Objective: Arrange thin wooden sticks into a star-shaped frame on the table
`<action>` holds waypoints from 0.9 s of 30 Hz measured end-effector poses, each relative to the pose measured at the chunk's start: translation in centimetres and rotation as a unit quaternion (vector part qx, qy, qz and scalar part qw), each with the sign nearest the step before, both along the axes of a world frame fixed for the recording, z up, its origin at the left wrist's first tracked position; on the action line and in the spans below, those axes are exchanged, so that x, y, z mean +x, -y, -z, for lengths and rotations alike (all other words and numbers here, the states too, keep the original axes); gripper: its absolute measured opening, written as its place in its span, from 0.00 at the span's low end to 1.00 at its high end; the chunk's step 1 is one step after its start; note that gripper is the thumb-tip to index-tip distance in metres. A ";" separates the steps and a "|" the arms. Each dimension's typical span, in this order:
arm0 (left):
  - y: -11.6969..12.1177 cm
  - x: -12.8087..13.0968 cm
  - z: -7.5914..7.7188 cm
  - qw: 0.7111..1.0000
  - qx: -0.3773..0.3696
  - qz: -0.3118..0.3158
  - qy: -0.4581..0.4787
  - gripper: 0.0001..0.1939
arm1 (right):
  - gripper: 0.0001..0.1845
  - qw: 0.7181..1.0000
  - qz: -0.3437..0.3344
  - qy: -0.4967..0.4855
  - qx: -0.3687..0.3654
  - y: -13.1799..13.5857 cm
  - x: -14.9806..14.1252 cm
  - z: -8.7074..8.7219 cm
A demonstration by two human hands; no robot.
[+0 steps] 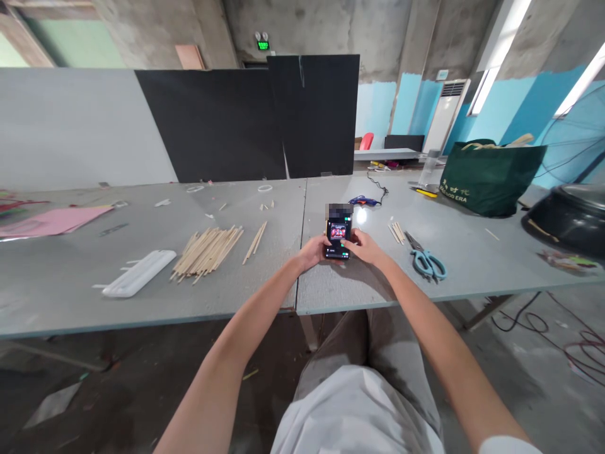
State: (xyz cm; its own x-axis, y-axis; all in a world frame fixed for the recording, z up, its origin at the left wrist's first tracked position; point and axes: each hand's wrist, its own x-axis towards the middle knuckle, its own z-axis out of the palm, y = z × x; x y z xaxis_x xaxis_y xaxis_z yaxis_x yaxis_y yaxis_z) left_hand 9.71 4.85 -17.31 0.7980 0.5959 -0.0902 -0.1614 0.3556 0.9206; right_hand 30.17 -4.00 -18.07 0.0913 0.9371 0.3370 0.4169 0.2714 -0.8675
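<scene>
A smartphone [338,232] with a lit, dark screen is held upright just above the grey table, its top part blurred out. My left hand [314,252] is closed round its left side, the thumb at the screen's edge. On the right side my right hand [365,246] grips it too, with the thumb over the lower screen. Blue-handled scissors [428,261] lie to the right of that hand, beside a few short sticks [397,232]. Behind the phone rests a blue glue gun [363,201] with a dark cord.
A pile of wooden sticks [207,252] and a white plastic case [140,273] lie on the left. A green bag [491,180], a yellow cutter [425,192] and a black helmet-like object [564,217] are at right. Black panels [316,116] stand along the table's back.
</scene>
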 end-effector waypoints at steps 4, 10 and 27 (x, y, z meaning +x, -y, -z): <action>-0.1 -0.2 0.1 1.000 -0.002 0.010 0.007 0.32 | 0.20 1.000 0.010 0.001 0.000 -0.2 0.1 0.0; -0.2 -0.1 0.0 1.000 -0.013 0.019 0.020 0.25 | 0.31 1.000 -0.019 0.003 0.001 -0.3 0.2 0.6; -0.2 -0.3 0.1 1.000 -0.010 0.024 0.018 0.27 | 0.20 1.000 -0.005 -0.007 -0.002 -0.7 0.3 0.7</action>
State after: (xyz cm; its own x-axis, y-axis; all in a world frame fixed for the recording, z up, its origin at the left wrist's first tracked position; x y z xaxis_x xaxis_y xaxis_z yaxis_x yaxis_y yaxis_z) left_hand 9.46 5.01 -17.44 0.8282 0.5558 -0.0714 -0.1775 0.3810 0.9074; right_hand 30.51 -3.25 -18.81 0.0872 0.9392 0.3321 0.4015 0.2719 -0.8745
